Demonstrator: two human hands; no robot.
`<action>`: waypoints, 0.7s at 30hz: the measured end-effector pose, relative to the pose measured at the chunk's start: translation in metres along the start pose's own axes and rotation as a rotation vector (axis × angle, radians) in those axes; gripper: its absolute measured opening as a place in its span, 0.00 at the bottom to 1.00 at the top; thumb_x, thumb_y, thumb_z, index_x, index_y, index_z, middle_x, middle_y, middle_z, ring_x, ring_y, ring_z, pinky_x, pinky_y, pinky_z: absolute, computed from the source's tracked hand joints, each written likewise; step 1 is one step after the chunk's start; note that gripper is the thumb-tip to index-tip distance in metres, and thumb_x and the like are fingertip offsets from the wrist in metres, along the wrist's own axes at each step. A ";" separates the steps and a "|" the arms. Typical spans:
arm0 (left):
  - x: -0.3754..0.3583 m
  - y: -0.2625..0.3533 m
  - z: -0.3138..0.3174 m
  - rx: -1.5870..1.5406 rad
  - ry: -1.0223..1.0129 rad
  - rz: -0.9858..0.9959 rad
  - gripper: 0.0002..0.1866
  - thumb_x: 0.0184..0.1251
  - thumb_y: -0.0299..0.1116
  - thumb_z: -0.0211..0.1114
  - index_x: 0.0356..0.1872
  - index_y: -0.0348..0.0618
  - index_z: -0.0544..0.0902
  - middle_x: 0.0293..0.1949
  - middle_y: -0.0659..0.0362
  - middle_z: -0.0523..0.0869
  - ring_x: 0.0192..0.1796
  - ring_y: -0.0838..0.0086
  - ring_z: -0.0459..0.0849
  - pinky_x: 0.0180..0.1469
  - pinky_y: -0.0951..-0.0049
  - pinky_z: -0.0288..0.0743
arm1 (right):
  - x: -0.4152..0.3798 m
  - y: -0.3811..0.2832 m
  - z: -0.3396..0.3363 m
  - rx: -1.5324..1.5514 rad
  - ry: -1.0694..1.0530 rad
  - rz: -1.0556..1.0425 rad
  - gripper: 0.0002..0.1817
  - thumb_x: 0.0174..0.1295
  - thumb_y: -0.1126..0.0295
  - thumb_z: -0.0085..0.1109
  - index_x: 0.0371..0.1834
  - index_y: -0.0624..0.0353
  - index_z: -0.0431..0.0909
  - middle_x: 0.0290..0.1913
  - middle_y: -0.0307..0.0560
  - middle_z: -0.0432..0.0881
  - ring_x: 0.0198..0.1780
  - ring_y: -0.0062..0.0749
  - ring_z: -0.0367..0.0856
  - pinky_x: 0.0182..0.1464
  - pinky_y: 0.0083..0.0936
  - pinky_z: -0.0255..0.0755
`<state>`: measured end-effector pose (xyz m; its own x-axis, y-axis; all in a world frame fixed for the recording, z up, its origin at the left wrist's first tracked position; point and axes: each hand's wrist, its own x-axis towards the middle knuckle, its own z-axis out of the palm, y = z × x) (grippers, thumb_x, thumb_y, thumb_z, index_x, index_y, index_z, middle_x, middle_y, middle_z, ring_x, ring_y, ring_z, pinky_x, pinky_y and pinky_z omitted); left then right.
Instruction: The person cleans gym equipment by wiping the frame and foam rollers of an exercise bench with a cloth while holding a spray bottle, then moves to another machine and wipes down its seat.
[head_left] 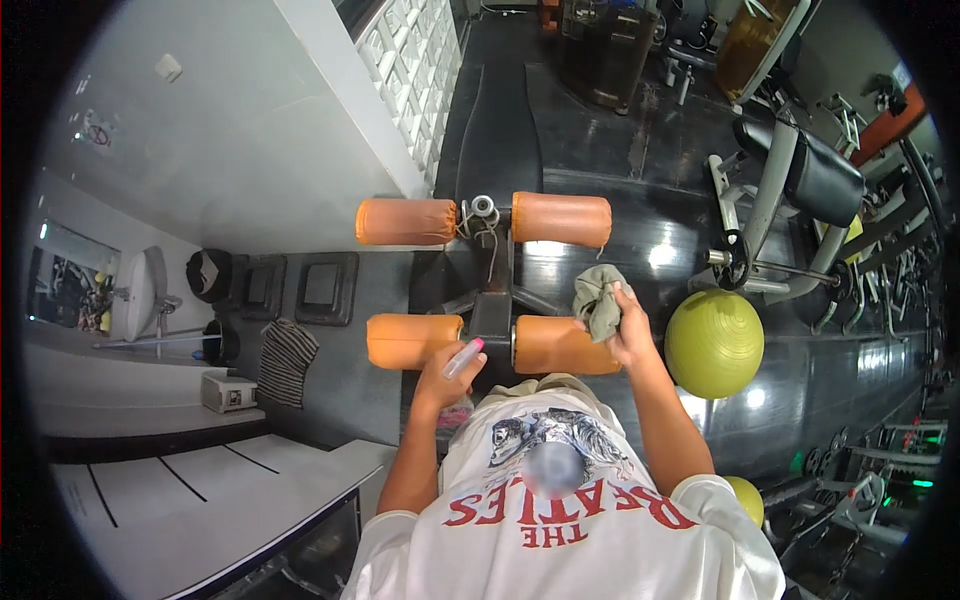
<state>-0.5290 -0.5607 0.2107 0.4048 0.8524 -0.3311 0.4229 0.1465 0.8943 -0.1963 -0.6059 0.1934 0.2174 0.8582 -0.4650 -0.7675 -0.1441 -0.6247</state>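
Observation:
My left hand [440, 381] is closed around a small clear bottle with a pink top [463, 358], which tilts up to the right. That hand is beside the near left orange roller pad [410, 340]. Bunched in my right hand [633, 330] is an olive-green cloth [600, 300], held above the near right orange roller pad [565, 345]. Farther out, the far left roller pad [407, 221] and the far right roller pad [561, 219] sit on either side of the bench's metal post [492, 300]. The fingers of both hands are partly hidden.
A black padded bench [498, 130] extends ahead. To my right are a yellow-green exercise ball [715, 344] and a weight machine [790, 190]. On the left stand a white table [215, 500], a striped mat [288, 363] and a white wall [240, 120].

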 end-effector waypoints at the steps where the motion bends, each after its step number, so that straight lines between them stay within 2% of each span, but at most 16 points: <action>1: -0.005 0.004 0.007 0.018 -0.004 -0.004 0.18 0.71 0.44 0.70 0.30 0.40 0.81 0.20 0.61 0.80 0.19 0.75 0.81 0.25 0.71 0.73 | -0.001 0.004 0.000 0.013 0.000 -0.007 0.18 0.82 0.58 0.48 0.68 0.52 0.70 0.61 0.49 0.81 0.60 0.45 0.83 0.54 0.55 0.85; 4: -0.015 0.002 0.028 0.005 -0.016 0.043 0.17 0.71 0.43 0.70 0.29 0.40 0.82 0.18 0.64 0.78 0.17 0.77 0.80 0.22 0.72 0.73 | -0.010 0.011 -0.002 -0.014 -0.012 -0.016 0.17 0.81 0.62 0.50 0.68 0.52 0.69 0.59 0.50 0.83 0.56 0.45 0.86 0.50 0.52 0.86; 5: -0.021 0.002 0.033 0.033 -0.003 0.050 0.19 0.72 0.45 0.69 0.28 0.40 0.80 0.16 0.60 0.76 0.18 0.77 0.78 0.24 0.68 0.69 | -0.015 0.014 -0.001 -0.051 0.026 -0.022 0.15 0.80 0.66 0.52 0.65 0.54 0.70 0.56 0.49 0.84 0.53 0.42 0.87 0.48 0.47 0.87; 8: -0.042 -0.002 0.040 0.074 0.031 0.102 0.18 0.72 0.43 0.69 0.27 0.40 0.79 0.16 0.60 0.77 0.18 0.76 0.78 0.24 0.68 0.69 | -0.018 0.030 -0.006 -0.203 0.078 -0.081 0.14 0.78 0.69 0.55 0.63 0.56 0.71 0.53 0.49 0.84 0.51 0.38 0.87 0.48 0.40 0.86; 9: -0.052 -0.005 0.041 0.060 0.023 0.107 0.18 0.72 0.42 0.69 0.26 0.40 0.79 0.16 0.60 0.77 0.18 0.76 0.78 0.24 0.68 0.69 | -0.018 0.035 -0.005 -0.196 0.100 -0.076 0.14 0.76 0.71 0.57 0.61 0.58 0.71 0.52 0.47 0.84 0.50 0.34 0.86 0.49 0.32 0.83; 12: -0.077 -0.010 0.042 0.043 0.019 0.139 0.18 0.71 0.41 0.69 0.26 0.40 0.79 0.17 0.60 0.77 0.18 0.75 0.79 0.24 0.69 0.70 | -0.015 0.055 -0.010 -0.349 0.097 -0.156 0.13 0.75 0.71 0.58 0.60 0.58 0.72 0.51 0.46 0.84 0.49 0.31 0.85 0.50 0.28 0.80; 14: -0.096 -0.015 0.046 0.053 0.040 0.170 0.18 0.71 0.41 0.69 0.26 0.40 0.79 0.18 0.62 0.78 0.18 0.76 0.80 0.22 0.71 0.71 | -0.022 0.066 -0.011 -0.359 0.098 -0.201 0.12 0.76 0.72 0.56 0.59 0.58 0.73 0.50 0.44 0.84 0.49 0.29 0.84 0.50 0.27 0.80; 17: -0.118 -0.036 0.054 0.198 0.148 0.343 0.18 0.71 0.41 0.69 0.25 0.40 0.78 0.18 0.62 0.78 0.18 0.76 0.80 0.23 0.71 0.70 | -0.037 0.076 -0.013 -0.331 0.113 -0.260 0.11 0.77 0.73 0.54 0.59 0.58 0.74 0.52 0.44 0.85 0.49 0.30 0.85 0.50 0.28 0.81; 20: -0.152 -0.041 0.053 0.079 0.146 0.206 0.18 0.71 0.40 0.69 0.25 0.39 0.78 0.17 0.61 0.77 0.19 0.77 0.79 0.23 0.70 0.69 | -0.046 0.084 -0.032 -0.278 0.141 -0.280 0.11 0.77 0.73 0.54 0.59 0.57 0.74 0.51 0.44 0.85 0.48 0.30 0.86 0.50 0.28 0.81; 21: -0.161 -0.037 0.055 0.051 0.173 0.195 0.18 0.69 0.39 0.70 0.24 0.38 0.78 0.17 0.57 0.76 0.19 0.72 0.76 0.24 0.68 0.68 | -0.053 0.082 -0.033 -0.290 0.149 -0.291 0.11 0.77 0.73 0.55 0.59 0.57 0.73 0.52 0.42 0.84 0.50 0.26 0.83 0.53 0.26 0.78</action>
<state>-0.5656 -0.7308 0.2142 0.3398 0.9358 -0.0936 0.3930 -0.0509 0.9181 -0.2507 -0.6793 0.1464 0.5006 0.8060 -0.3159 -0.4648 -0.0576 -0.8835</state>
